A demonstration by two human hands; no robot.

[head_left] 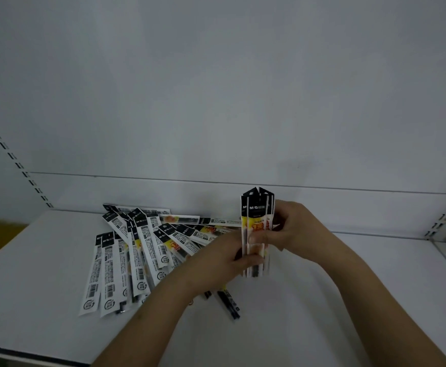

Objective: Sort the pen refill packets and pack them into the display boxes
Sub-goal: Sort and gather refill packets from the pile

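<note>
Two hands meet over a white shelf (309,308) in our head view, and between them we hold a small bundle of pen refill packets (256,207) standing upright, black header tips pointing up, lower ends just above the shelf surface. Our left hand (225,256) comes in from below and wraps its fingers around the lower part of the bundle, with fingertips showing on the near face. Our right hand (293,229) closes on the bundle from the right side, higher up, thumb (260,237) pressed across the yellow print on the front. Both grips are curled tight around the packets; neither hand is slack.

To the left of the bundle, a loose pile of packets (137,250) lies fanned out flat on the shelf, overlapping one another, most with black headers toward the back wall (216,88) and barcodes facing up. Our left forearm crosses over the right edge of this pile. A few dark packets (229,304) poke out from under that forearm toward the shelf's front.

Slotted uprights (10,154) run down the wall at far left and far right. We see no display box in this view
</note>
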